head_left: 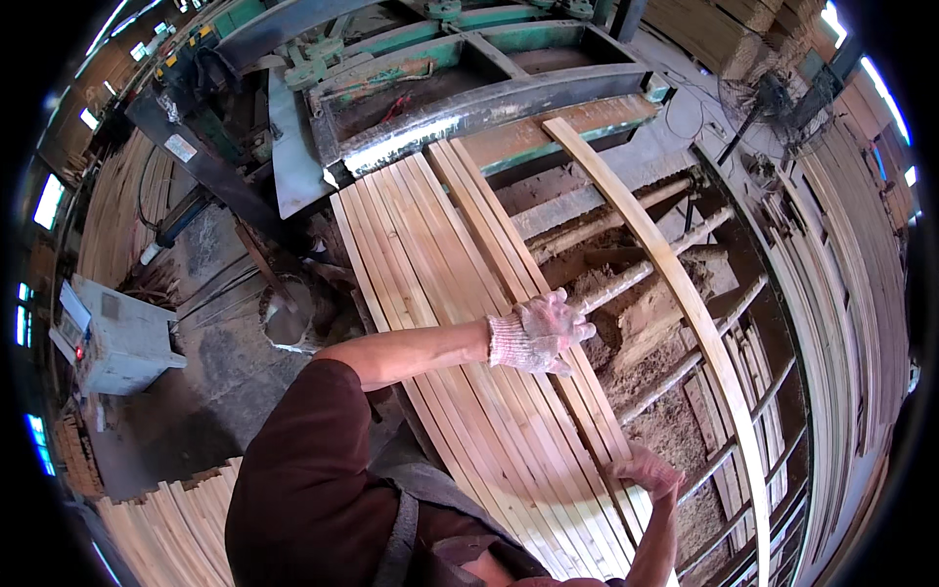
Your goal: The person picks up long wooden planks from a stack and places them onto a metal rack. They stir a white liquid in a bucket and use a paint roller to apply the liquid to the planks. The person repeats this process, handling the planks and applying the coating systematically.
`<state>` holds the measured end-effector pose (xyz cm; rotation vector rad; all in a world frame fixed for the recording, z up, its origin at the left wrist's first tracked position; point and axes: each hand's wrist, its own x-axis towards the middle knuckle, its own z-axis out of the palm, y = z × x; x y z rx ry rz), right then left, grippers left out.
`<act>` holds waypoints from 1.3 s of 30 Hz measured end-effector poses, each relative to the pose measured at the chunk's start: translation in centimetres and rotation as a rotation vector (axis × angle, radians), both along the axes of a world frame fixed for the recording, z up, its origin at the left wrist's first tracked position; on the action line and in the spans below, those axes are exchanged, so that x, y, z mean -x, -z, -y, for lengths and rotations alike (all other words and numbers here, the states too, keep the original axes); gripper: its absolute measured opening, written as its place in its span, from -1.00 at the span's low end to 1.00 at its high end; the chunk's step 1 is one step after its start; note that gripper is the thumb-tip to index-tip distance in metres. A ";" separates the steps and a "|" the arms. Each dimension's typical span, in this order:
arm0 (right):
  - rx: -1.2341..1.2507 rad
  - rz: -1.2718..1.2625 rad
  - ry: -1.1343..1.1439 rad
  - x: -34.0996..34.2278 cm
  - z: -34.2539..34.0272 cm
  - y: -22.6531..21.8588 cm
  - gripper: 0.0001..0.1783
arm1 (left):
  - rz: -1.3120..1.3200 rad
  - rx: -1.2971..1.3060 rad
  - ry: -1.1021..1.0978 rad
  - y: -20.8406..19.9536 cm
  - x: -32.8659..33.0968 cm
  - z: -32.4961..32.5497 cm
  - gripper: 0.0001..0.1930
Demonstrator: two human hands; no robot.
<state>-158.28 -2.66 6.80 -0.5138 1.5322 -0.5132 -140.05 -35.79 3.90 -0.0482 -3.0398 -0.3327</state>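
Observation:
A row of long pale wooden strips (430, 293) lies side by side on the roller table. Beside it, a narrow group of strips (494, 230) runs along the right, with a thin gap between. My left hand (544, 333), in a dusty knitted glove, rests over this narrow group with its fingers spread near the outer edge. Closer to my body, my right hand (649, 470) curves around the outer edge of the same strips; its fingertips touch the wood. Farther right, a single long board (675, 269) lies apart across the rollers.
A green and black machine frame (489, 93) stands at the far end of the strips. Bare rollers (660, 386) cross above sawdust at right. Stacked boards (851, 284) line the far right. A grey control box (122, 338) and more strips (181, 523) are at left.

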 end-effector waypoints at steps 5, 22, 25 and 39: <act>0.150 0.030 -0.015 1.0 -1.5 2.4 -0.09 | -0.109 0.034 -0.047 1.7 -0.3 -0.8 -0.08; 0.063 0.006 0.041 -0.5 -4.3 3.1 0.10 | -0.025 -0.091 -0.402 -4.1 -16.4 0.2 -0.10; 0.180 -0.053 -0.005 -1.3 -3.3 1.3 -0.03 | -0.141 0.004 -0.483 -4.5 -20.4 -0.1 -0.16; 0.392 -0.553 -0.054 -2.4 -5.6 2.6 0.02 | -0.001 -0.028 -0.451 -1.0 -25.9 -18.2 0.17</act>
